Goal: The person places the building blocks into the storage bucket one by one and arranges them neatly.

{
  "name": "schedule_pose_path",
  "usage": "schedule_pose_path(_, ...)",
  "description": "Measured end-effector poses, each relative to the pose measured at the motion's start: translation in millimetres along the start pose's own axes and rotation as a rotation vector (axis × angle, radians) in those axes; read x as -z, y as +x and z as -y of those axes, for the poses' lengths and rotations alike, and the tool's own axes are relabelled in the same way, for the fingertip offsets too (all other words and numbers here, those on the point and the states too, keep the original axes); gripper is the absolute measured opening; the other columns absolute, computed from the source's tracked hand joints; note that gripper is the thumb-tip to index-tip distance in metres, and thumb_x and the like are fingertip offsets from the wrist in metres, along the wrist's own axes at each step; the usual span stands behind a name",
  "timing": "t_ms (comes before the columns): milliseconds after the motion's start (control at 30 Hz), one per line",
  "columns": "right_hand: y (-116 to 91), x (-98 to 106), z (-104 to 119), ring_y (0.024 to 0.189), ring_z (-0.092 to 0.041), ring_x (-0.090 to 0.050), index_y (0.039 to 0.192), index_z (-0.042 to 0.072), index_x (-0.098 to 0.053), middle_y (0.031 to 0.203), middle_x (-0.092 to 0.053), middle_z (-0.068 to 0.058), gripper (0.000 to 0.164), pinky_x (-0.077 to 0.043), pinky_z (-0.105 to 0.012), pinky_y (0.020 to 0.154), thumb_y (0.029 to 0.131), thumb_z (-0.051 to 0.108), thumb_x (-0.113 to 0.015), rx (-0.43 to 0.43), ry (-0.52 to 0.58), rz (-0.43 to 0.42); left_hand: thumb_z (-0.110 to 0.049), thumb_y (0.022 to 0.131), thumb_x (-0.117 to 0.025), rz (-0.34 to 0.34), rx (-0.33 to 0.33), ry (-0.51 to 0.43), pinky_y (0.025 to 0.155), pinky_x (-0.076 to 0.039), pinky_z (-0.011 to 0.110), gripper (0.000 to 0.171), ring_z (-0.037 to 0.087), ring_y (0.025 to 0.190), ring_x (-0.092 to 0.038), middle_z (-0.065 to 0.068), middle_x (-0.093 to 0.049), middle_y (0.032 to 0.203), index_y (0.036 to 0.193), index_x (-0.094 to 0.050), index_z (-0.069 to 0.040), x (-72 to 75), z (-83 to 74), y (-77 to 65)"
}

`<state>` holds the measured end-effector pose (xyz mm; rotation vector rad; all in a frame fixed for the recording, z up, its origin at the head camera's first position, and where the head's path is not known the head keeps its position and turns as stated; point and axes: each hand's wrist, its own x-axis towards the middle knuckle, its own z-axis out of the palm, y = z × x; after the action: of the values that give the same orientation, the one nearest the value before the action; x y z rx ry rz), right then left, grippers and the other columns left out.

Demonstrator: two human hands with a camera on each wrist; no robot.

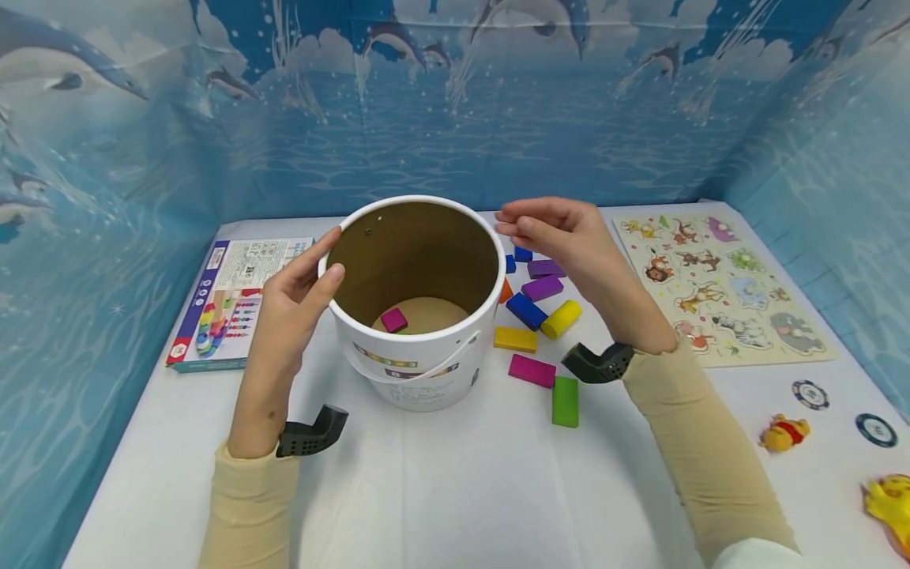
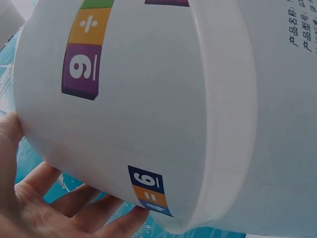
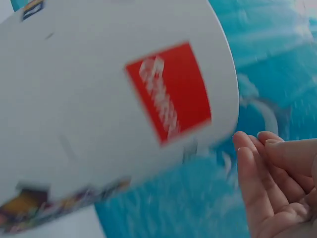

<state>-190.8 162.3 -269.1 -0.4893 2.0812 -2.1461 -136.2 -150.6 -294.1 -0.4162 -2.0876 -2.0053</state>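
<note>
A white bucket (image 1: 426,371) stands with its mouth facing up, and a magenta block (image 1: 394,320) lies on its bottom. My left hand (image 1: 291,316) holds the bucket's left rim, the thumb at the edge and the fingers against the outer wall. In the left wrist view the fingers of this hand (image 2: 74,208) spread along the printed side. My right hand (image 1: 569,229) hovers beside the right rim, above several coloured blocks. Nothing shows between its fingers (image 3: 257,186), which are loosely bent with the thumb close to them.
Right of the bucket lie a yellow cylinder (image 1: 562,319), a green block (image 1: 565,401), a magenta block (image 1: 532,371) and several others. A boxed toy (image 1: 231,304) lies left; an animal puzzle board (image 1: 718,292), chips (image 1: 810,394) and small yellow figures (image 1: 784,433) lie right.
</note>
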Motion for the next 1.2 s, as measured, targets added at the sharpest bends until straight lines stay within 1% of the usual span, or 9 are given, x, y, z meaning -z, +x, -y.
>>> schedule_pose_path(67,-8.5,19.7,-20.5,0.101,-0.018,-0.058,0.115,0.003,-0.057,0.110,-0.061,-0.009,0.036,-0.045,-0.026,0.086,0.084,0.019,-0.060,-0.046,-0.007,-0.086,-0.015,0.087,-0.056,-0.001,-0.001,0.004,0.095,-0.039,0.029,0.042,0.024,0.122,-0.041,0.007,-0.044,0.133,0.128,-0.048,-0.012,0.4,-0.8,-0.3)
schedule_pose_path(200,-28.1,54.2,-71.3,0.112,-0.012,-0.049,0.122,0.013,-0.054,0.122,-0.053,-0.004,0.043,-0.038,-0.027,0.097,0.084,0.033,-0.058,-0.203,-0.181,-0.228,-0.014,0.087,-0.055,-0.003,-0.001,0.008,0.094,-0.039,0.028,0.041,0.022,0.122,-0.041,0.005,-0.044,0.133,0.128,-0.049,-0.012,1.3,-2.4,-0.6)
schedule_pose_path(300,-45.1,66.4,-105.6,0.124,-0.019,-0.035,0.134,0.013,-0.040,0.137,-0.038,-0.008,0.055,-0.028,-0.036,0.104,0.087,0.036,-0.054,-0.286,-0.310,-0.259,-0.015,0.087,-0.055,-0.003,0.001,0.010,0.094,-0.039,0.028,0.042,0.022,0.122,-0.041,0.005,-0.044,0.133,0.128,-0.049,-0.012,2.0,-3.2,-0.8)
schedule_pose_path(500,-63.6,55.2,-137.4,0.132,-0.034,-0.015,0.141,0.001,-0.010,0.145,-0.015,-0.020,0.089,-0.017,-0.046,0.106,0.080,0.039,-0.063,-0.332,-0.567,-0.213,-0.014,0.087,-0.055,-0.010,0.003,0.005,0.093,-0.040,0.028,0.041,0.022,0.122,-0.041,0.005,-0.044,0.133,0.128,-0.049,-0.012,2.6,-3.3,-1.8)
schedule_pose_path(600,-65.1,46.2,-144.2,0.131,-0.035,-0.016,0.141,0.001,-0.010,0.144,-0.015,-0.021,0.093,-0.019,-0.048,0.105,0.077,0.038,-0.066,-0.322,-0.681,-0.234,-0.014,0.087,-0.055,-0.010,0.005,-0.008,0.093,-0.040,0.027,0.042,0.023,0.122,-0.041,0.005,-0.044,0.133,0.128,-0.049,-0.012,2.6,-3.2,-2.2)
schedule_pose_path(733,-66.5,40.0,-151.4,0.129,-0.036,-0.022,0.141,0.005,-0.017,0.142,-0.022,-0.020,0.085,-0.023,-0.052,0.102,0.078,0.034,-0.066,-0.303,-0.778,-0.272,-0.013,0.087,-0.055,-0.001,-0.003,-0.019,0.093,-0.040,0.028,0.042,0.024,0.122,-0.040,0.006,-0.044,0.133,0.128,-0.048,-0.011,2.0,-2.8,-2.0)
schedule_pose_path(967,-68.8,50.3,-156.9,0.128,-0.034,-0.025,0.138,0.011,-0.025,0.141,-0.028,-0.015,0.082,-0.025,-0.051,0.102,0.075,0.043,-0.066,-0.300,-0.717,-0.265,-0.015,0.087,-0.056,0.007,0.006,-0.021,0.094,-0.040,0.028,0.042,0.024,0.122,-0.040,0.008,-0.042,0.134,0.129,-0.048,-0.011,1.2,-0.8,0.5)
schedule_pose_path(1100,-69.9,55.2,-142.1,0.125,-0.029,-0.031,0.138,0.013,-0.026,0.138,-0.033,-0.012,0.083,-0.031,-0.043,0.101,0.074,0.047,-0.066,-0.286,-0.620,-0.244,-0.016,0.087,-0.056,0.006,0.014,-0.008,0.094,-0.039,0.028,0.042,0.023,0.122,-0.040,0.007,-0.043,0.134,0.128,-0.049,-0.012,0.9,0.5,1.9)
schedule_pose_path(1200,-68.6,50.2,-117.1,0.120,-0.028,-0.037,0.138,0.013,-0.026,0.135,-0.035,-0.012,0.076,-0.037,-0.037,0.098,0.077,0.037,-0.066,-0.250,-0.535,-0.226,-0.017,0.087,-0.056,0.004,0.018,-0.005,0.094,-0.039,0.029,0.042,0.023,0.122,-0.040,0.007,-0.043,0.134,0.128,-0.049,-0.012,1.3,1.1,1.8)
